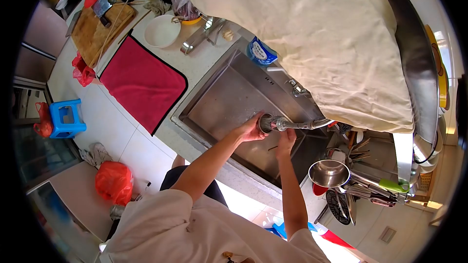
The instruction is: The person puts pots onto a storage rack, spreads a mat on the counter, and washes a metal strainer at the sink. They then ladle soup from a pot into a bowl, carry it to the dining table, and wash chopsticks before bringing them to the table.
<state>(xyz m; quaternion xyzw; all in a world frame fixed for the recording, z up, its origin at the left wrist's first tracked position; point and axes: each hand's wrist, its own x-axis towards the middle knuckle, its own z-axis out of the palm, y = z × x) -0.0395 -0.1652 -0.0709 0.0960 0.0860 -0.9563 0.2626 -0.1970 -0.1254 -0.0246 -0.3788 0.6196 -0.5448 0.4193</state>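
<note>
My left hand (251,129) is wrapped round a small round metal cup (264,123) above the sink (219,100). The cup's mouth faces the end of the faucet (280,123), whose flexible metal spout (304,125) comes in from the right. Just below the spout, my right hand (286,141) is closed, with its fingers pressed together. A thin dark stick-like piece (273,148) shows beside those fingers; whether they hold it is unclear. What lies inside the cup cannot be made out.
A red cloth (144,83) covers the counter left of the sink, near a white bowl (162,31) and a cutting board (100,24). A blue-labelled bottle (262,51) stands at the sink's back edge. Right of it are a steel pot (329,173) and several utensils (370,190).
</note>
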